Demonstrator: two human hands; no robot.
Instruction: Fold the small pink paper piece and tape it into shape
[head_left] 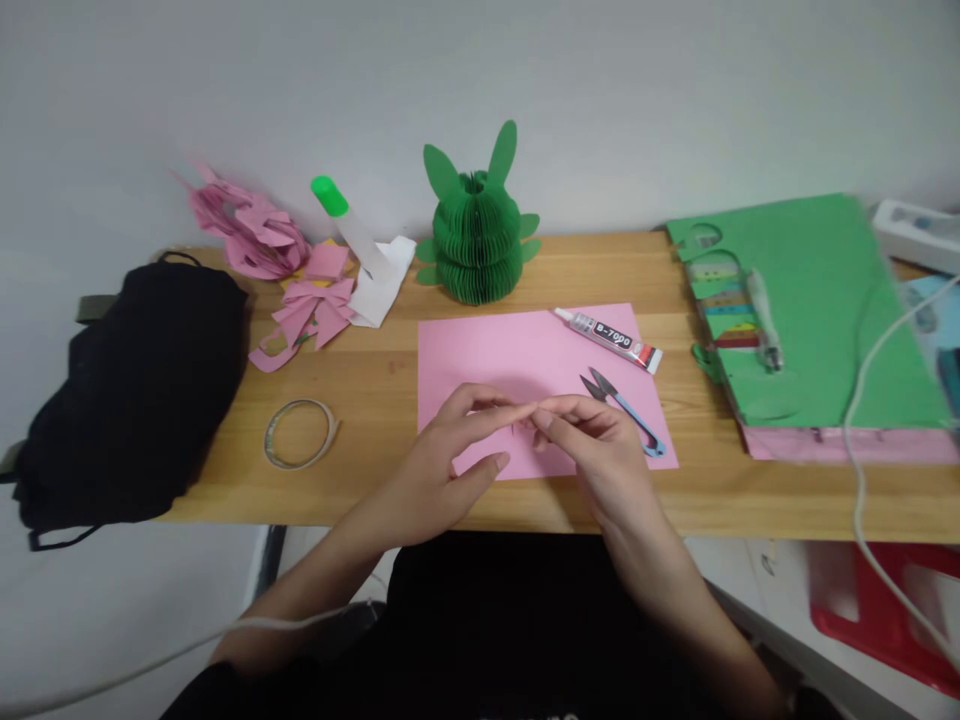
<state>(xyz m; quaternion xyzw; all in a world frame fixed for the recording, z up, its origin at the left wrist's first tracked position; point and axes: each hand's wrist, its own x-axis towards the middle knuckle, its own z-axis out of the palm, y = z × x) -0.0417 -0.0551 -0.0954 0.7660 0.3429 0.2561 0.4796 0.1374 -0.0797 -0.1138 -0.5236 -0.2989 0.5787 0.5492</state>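
Over a pink sheet of paper (pixel 480 345) my two hands meet at the fingertips. My left hand (pixel 457 450) has its fingers stretched out and its thumb apart, with nothing seen in it. Thumb and index finger of my right hand (pixel 592 440) pinch together at the tip of my left index finger; whatever they hold is too small or hidden to make out. A glue tube (pixel 611 338) marked B-7000 lies across the sheet's upper right. Below it, beside my right hand, are thread snips (pixel 626 412) with a blue handle. Behind the sheet stands a green honeycomb paper figure (pixel 478 240) with two ears.
At left are a black cloth bag (pixel 142 380), a roll of tape (pixel 300 435), crumpled pink paper (pixel 247 225), pink scraps (pixel 319 305) and a green-capped glue stick (pixel 352 225). Green sheets (pixel 832 320) lie at right, bearing a craft knife (pixel 765 320). A white cable (pixel 859 430) crosses them.
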